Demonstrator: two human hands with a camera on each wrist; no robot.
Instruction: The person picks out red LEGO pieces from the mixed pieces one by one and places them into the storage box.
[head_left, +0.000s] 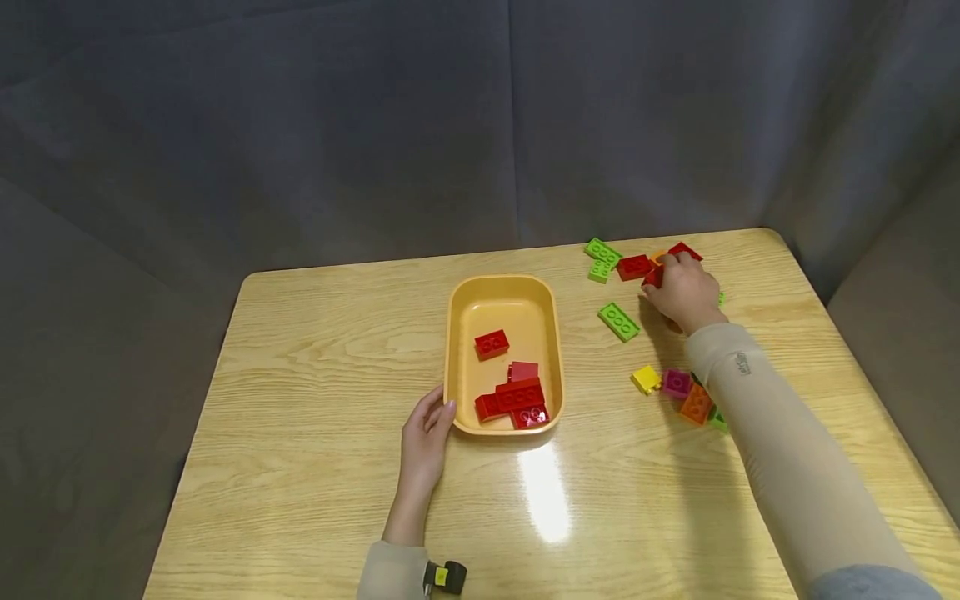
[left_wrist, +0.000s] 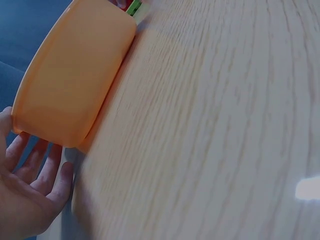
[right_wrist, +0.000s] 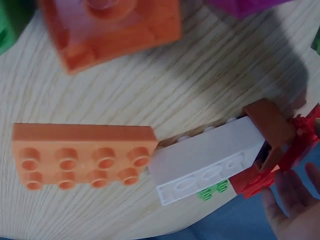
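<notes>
A yellow plastic tray (head_left: 504, 285) stands mid-table with several red bricks (head_left: 520, 395) inside. My left hand (head_left: 426, 442) grips its near left corner, thumb at the rim and the other fingers along the outer wall (left_wrist: 70, 75). At the far right, my right hand (head_left: 684, 292) reaches into a cluster of bricks. Its fingers pinch a red brick (head_left: 654, 277), which shows between thumb and fingers in the right wrist view as a blurred red piece (right_wrist: 300, 145). Another red brick (head_left: 634, 267) lies just left of that hand, and a further red one (head_left: 685, 250) lies behind it.
Green bricks (head_left: 618, 322) lie between tray and right hand. Nearer are a yellow brick (head_left: 646, 380), a purple brick (head_left: 677, 383) and an orange brick (head_left: 697, 404) beside the right forearm. The right wrist view shows a white brick (right_wrist: 207, 160) and a brown piece (right_wrist: 270, 127).
</notes>
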